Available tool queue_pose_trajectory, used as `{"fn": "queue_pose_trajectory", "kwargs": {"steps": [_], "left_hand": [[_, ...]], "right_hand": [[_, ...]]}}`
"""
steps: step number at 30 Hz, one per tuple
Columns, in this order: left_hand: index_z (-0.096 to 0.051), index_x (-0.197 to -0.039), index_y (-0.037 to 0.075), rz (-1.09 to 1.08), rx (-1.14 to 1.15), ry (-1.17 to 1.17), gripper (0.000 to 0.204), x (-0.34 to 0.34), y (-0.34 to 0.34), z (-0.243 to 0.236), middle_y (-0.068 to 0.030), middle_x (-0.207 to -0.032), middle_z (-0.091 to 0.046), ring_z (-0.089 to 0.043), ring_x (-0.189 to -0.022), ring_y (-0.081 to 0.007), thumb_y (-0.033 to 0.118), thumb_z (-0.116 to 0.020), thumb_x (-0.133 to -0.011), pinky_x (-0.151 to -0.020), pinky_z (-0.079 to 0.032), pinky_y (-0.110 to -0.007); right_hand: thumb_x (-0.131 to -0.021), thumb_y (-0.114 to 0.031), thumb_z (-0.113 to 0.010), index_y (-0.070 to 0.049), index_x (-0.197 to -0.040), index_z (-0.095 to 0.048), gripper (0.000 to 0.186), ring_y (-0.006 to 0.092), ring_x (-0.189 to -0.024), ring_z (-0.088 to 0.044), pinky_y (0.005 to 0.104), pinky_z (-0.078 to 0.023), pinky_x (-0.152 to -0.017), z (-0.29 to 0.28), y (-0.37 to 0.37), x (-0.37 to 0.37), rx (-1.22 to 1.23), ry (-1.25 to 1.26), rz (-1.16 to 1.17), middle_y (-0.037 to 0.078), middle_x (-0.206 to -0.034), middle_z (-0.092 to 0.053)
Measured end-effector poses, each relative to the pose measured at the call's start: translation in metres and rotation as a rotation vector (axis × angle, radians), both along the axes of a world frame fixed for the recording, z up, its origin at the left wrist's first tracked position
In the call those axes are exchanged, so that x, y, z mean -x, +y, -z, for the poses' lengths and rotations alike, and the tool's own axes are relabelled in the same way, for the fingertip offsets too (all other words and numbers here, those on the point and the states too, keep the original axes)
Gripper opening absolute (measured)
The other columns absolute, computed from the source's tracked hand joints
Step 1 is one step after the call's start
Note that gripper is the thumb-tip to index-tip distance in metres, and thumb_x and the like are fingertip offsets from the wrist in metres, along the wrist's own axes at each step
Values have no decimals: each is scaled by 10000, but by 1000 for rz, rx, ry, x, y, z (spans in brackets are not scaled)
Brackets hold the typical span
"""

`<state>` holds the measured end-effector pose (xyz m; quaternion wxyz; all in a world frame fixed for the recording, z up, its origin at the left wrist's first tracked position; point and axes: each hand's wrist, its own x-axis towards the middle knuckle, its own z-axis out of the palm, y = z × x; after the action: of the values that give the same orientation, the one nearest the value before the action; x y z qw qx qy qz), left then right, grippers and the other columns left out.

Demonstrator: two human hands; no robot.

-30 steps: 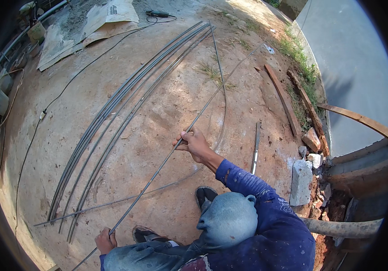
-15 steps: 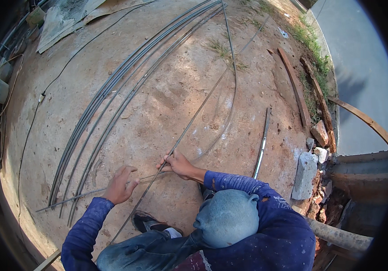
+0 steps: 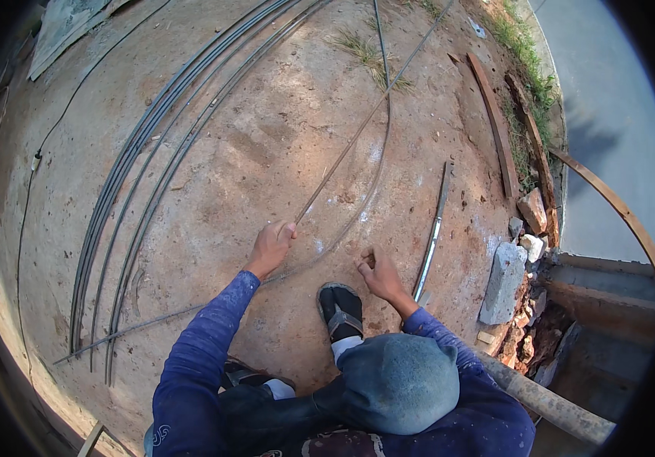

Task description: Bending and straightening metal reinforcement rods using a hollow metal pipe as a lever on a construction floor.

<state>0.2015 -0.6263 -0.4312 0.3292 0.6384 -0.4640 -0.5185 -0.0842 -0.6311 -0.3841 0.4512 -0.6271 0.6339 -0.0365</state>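
Below the centre of the head view, my left hand (image 3: 273, 247) is closed on a thin steel rod (image 3: 342, 156), which runs away toward the upper right; its near part is hidden by my hand and arm. My right hand (image 3: 378, 276), loosely curled with fingers a little apart, is to the right of the rod with nothing visible in it. Another bent rod (image 3: 385, 152) runs across the ground behind both hands. A bundle of long grey rods (image 3: 142, 135) lies to the left. My shoe (image 3: 339, 308) is below, between my hands.
A silver-and-dark straight bar (image 3: 434, 228) lies right of my hands. Further right are a wooden plank (image 3: 493, 122), a concrete block (image 3: 502, 282), rubble, a recessed trench (image 3: 594, 343) and a pale grey wall or slab (image 3: 605, 84). A black cable (image 3: 68, 99) crosses the left side.
My left hand has let go low on the rod, moved up and closed on it higher. My right hand has released the rod and moved right and down. The view has shifted.
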Motion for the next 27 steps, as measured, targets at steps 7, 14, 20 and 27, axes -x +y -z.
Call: {"fn": "queue_pose_trajectory", "kwargs": {"steps": [7, 14, 20, 27], "left_hand": [[-625, -831, 12, -26, -69, -51, 368, 0, 66, 5, -166, -728, -617, -614, -702, -294, 326, -494, -970, -678, -465, -377], [-630, -846, 9, -30, -56, -64, 351, 4, 74, 0, -178, -752, -628, -629, -728, -327, 315, -508, -967, -679, -470, -381], [-640, -896, 24, -75, -50, -165, 281, 11, 81, -7, -208, -805, -639, -615, -786, -425, 277, -534, -955, -691, -471, -450], [-653, -944, 30, -115, 58, -354, 167, 28, 95, -5, -214, -846, -652, -627, -799, -421, 177, -577, -922, -664, -493, -464]], "right_hand": [[-761, -353, -763, 32, -998, -517, 515, 430, -907, -607, 479, -481, -785, 10, 37, 162, -30, 685, -80, 260, -957, -610], [-783, -347, -718, 70, -1083, -573, 534, 432, -924, -637, 436, -499, -835, 15, 32, 166, -43, 728, 47, 284, -956, -657], [-897, -204, -614, -75, -922, -424, 231, 96, -435, -413, 269, -331, -378, -89, 7, 126, -143, 59, 822, 5, -618, -425], [-943, -152, -552, -69, -1002, -471, 130, 81, -451, -419, 260, -343, -375, -204, 22, 129, -252, 207, 562, 0, -649, -461]]}}
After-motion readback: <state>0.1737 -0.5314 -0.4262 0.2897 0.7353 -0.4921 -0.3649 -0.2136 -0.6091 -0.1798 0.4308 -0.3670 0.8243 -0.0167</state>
